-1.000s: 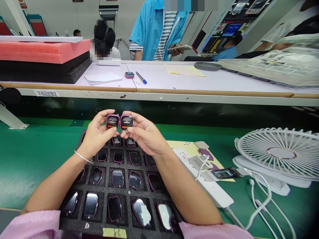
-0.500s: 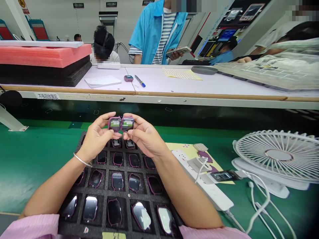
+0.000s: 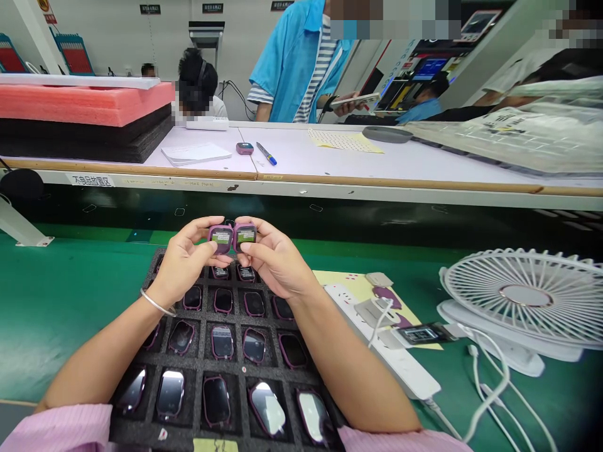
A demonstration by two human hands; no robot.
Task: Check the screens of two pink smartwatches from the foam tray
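My left hand pinches a small purple watch body with its screen lit. My right hand pinches a second purple watch body, also lit. The two watches are held side by side, touching, above the far end of a black foam tray. The tray's pockets hold several more purple-rimmed watch bodies with dark screens. A silver bangle is on my left wrist.
A white power strip with plugs and a charging cable lies right of the tray on a yellow sheet. A white desk fan lies further right. Beyond the green belt, a white bench holds a notepad, pen and foam sheets; people work behind it.
The screens on both watches went from dark with red-orange marks to showing green and white. My hands shifted slightly right and down; the grip is the same.
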